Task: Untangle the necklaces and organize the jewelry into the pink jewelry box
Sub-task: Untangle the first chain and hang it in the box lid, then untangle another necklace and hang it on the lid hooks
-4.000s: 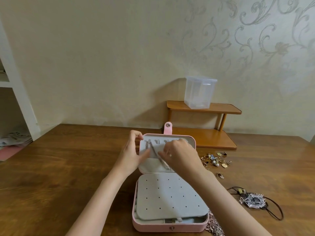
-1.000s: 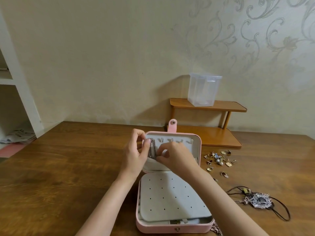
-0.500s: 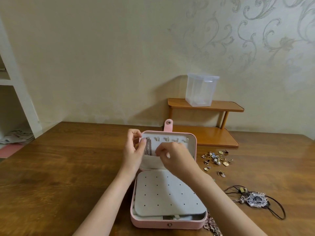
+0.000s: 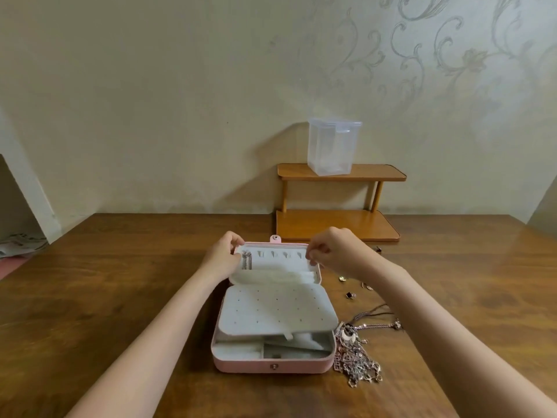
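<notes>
- The pink jewelry box (image 4: 272, 365) is set open at bench centre, lid (image 4: 280, 262) propped upright at the 12 o'clock side so its row of hooks faces the wearer.
- The left hand (image 4: 221, 256) is curled round the lid's left top corner, fingers pinching the edge; judged to be steadying the lid against tipping back.
- The right hand (image 4: 334, 250) is curled at the lid's right top corner, fingertips pinched together at the edge. Whether something thin is held there cannot be told.
- One silver chain (image 4: 246, 260) is hung from the leftmost hook, its lower end dropped into the gathered pocket (image 4: 274, 277); hanging is judged to keep it from re-knotting. The other hooks are bare.
- The perforated earring panel (image 4: 275, 309) is laid over the base, with compartments exposed at 6 o'clock.
- The tangled necklaces (image 4: 355, 354) are left at 4 o'clock, touching the box's corner, within easy reach.
- Small loose pieces (image 4: 349, 295) lie at 3 o'clock on the bench (image 4: 105, 297).
- Judgement: early stage; most of the jewelry is unsorted.
</notes>
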Available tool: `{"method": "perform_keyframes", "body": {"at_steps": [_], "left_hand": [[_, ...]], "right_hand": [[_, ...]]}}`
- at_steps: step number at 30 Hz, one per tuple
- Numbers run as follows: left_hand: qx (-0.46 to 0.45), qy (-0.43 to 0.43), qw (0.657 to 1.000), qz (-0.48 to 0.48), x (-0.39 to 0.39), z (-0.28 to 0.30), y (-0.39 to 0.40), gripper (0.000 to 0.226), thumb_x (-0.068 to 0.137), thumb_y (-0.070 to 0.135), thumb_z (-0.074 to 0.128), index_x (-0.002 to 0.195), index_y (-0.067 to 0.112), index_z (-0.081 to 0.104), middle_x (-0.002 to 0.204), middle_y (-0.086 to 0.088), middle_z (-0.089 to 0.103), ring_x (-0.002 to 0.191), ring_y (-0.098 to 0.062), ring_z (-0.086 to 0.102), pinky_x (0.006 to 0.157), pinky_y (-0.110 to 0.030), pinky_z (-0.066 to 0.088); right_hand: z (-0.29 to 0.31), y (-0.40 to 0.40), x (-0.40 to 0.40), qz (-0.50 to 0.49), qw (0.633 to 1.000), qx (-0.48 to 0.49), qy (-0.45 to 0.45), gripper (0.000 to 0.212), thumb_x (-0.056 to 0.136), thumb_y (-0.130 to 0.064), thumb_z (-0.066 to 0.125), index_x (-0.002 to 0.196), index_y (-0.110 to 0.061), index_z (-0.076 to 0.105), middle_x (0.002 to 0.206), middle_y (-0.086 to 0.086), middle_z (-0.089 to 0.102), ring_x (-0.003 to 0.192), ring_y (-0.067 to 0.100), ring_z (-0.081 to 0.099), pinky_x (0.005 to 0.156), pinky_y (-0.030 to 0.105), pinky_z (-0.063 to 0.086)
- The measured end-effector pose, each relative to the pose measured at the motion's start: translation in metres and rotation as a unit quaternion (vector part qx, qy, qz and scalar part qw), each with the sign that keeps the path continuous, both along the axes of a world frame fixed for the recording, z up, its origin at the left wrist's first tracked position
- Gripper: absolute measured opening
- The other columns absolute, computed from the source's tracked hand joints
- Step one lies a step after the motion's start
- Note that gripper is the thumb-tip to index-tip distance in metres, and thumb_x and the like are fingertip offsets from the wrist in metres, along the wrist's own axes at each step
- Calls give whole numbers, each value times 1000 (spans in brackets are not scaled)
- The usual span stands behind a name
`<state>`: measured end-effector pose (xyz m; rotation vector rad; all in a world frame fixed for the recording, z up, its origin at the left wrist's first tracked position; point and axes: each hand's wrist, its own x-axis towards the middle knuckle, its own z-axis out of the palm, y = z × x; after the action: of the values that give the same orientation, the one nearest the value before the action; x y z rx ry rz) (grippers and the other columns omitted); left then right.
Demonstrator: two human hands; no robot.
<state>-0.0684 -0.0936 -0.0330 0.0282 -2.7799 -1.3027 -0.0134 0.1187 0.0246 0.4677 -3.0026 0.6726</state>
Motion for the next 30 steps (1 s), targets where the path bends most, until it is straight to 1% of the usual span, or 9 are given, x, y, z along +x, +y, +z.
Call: {"method": "perform_keyframes", "body": {"at_steps": [4, 6, 9, 12, 21, 23, 25, 28, 30], "left_hand": [[-97, 3, 995, -11, 7, 8, 9, 22, 95, 8, 46, 115, 13, 54, 120, -6, 56, 97, -13, 49, 65, -22, 41], [-143, 20, 989, -11, 14, 14, 15, 22, 96, 11, 47, 116, 13, 55, 124, -5, 56, 103, -15, 50, 74, -23, 42], [-149, 67, 985, -49, 30, 27, 30, 18, 96, 14, 49, 113, 16, 57, 127, -3, 54, 115, -18, 49, 84, -26, 40], [-133, 91, 977, -139, 52, 44, 46, 11, 96, 18, 51, 102, 22, 58, 115, 1, 58, 101, -9, 51, 74, -19, 39], [-129, 86, 934, -322, 118, 54, 101, 13, 90, 13, 58, 88, 23, 67, 92, 9, 65, 83, -1, 58, 73, -9, 41], [-151, 74, 917, -363, 130, 49, 107, 9, 87, 15, 62, 88, 19, 70, 90, 7, 68, 82, -1, 59, 74, -9, 43], [-216, 72, 890, -394, 139, 40, 114, 11, 85, 25, 67, 92, 18, 72, 94, 6, 69, 87, -5, 59, 82, -17, 46], [-369, 66, 835, -403, 150, 24, 125, 27, 81, 50, 65, 94, 26, 68, 98, 7, 65, 98, -16, 51, 91, -35, 42], [-436, 75, 808, -390, 153, 20, 130, 27, 85, 48, 62, 99, 26, 66, 103, 4, 63, 103, -21, 44, 86, -31, 35]], "right_hand": [[-1, 23, 12, 3, 997, 32, -75, 16, 93, -9, 54, 97, -4, 69, 82, 4, 68, 63, 8, 59, 55, 12, 46], [-3, 36, 20, 9, 992, 36, -123, 11, 90, -9, 60, 90, -6, 70, 78, 2, 69, 61, 6, 61, 57, 13, 50], [-7, 48, 36, 25, 978, 53, -202, 8, 86, -9, 65, 85, -6, 72, 69, -2, 69, 59, 5, 63, 57, 14, 51], [-17, 50, 54, 24, 966, 91, -239, 12, 82, -19, 72, 82, -7, 71, 61, -7, 65, 51, 1, 59, 50, 13, 46], [-26, 54, 70, -1, 976, 140, -166, 10, 79, -13, 73, 87, -7, 70, 82, 8, 69, 66, 17, 61, 57, 23, 50], [-25, 64, 70, -34, 978, 157, -132, 15, 78, -12, 74, 91, -5, 72, 83, 9, 68, 63, 14, 57, 51, 18, 44], [-24, 72, 71, -46, 980, 145, -131, 15, 78, -11, 73, 91, -4, 71, 84, 10, 69, 58, 8, 52, 46, 13, 38], [-22, 77, 71, -45, 984, 128, -113, 14, 80, -11, 71, 92, -5, 71, 90, 10, 70, 69, 17, 62, 58, 23, 51], [-20, 76, 70, -30, 989, 105, -104, 12, 83, -10, 67, 93, -4, 70, 87, 10, 71, 64, 15, 61, 63, 26, 55]]}}
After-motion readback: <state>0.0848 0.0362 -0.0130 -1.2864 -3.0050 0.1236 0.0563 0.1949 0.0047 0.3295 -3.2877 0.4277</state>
